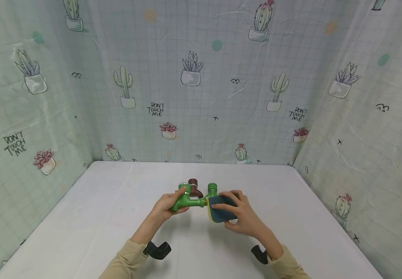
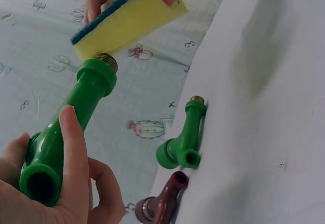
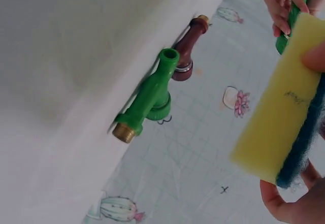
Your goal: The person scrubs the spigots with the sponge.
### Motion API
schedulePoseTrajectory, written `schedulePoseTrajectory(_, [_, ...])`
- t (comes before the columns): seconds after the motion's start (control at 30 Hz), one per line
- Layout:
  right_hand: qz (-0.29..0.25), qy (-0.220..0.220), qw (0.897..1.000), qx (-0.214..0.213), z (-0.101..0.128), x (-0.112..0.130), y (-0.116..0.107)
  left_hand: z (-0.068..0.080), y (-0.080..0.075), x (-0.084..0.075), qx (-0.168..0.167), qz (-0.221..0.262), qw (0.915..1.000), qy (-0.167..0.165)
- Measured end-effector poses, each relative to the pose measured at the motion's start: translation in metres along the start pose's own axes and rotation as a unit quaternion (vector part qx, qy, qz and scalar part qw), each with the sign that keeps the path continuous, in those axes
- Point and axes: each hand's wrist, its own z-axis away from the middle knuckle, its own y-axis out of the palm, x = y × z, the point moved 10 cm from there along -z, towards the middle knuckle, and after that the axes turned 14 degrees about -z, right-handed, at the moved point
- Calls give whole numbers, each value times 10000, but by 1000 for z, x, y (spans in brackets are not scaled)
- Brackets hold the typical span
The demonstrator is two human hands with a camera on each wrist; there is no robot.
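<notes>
The left hand point(image 1: 167, 204) curls round a green fitting point(image 1: 187, 200), thumb along its body, holding it above the worktop point(image 1: 99, 217). The right hand point(image 1: 242, 215) pinches a sponge point(image 1: 219, 209), yellow face against the fitting's brass end at 3 o'clock. Fingers hide much of the sponge. Three fittings in all: the held one, plus one green point(image 1: 212, 189) and one brown point(image 1: 194, 186) lying at 12 o'clock.

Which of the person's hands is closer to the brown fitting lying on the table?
Left. The left hand, gripping a green fitting, sits just in front of the brown fitting; the right hand, holding the sponge, is further off.
</notes>
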Motion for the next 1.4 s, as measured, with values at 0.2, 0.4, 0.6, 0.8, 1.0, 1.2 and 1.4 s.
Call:
schedulePoseTrajectory(0.2, [-419, 132, 9989, -170, -2, -4, -10, -6, -2, 6, 350, 304, 9986, -258])
schedulePoseTrajectory(0.4, [-1415, 531, 9873, -499, -18, -8, -12, -1, 14, 3, 1067, 128, 9941, -120])
schedulePoseTrajectory(0.6, [-1582, 946, 9829, -28, -12, -14, 1, 5, 14, -18, 1089, 312, 9917, 615])
schedulePoseTrajectory(0.8, [-1841, 1220, 9686, 1140, -10, -11, 23, 8, 2, -38, -82, -230, 9915, 1279])
schedulePoseTrajectory(1.0, [-1627, 968, 9810, 422, -25, -3, -5, 12, 6, -47, -497, -954, 9810, 1616])
schedulePoseTrajectory(1.2, [-664, 624, 9956, -225, -41, -4, -10, 17, 23, -46, -92, -1223, 9788, 1641])
schedulePoseTrajectory(1.4, [-105, 519, 9984, -186, -38, -15, 0, 19, 26, -39, -83, -929, 9862, 1371])
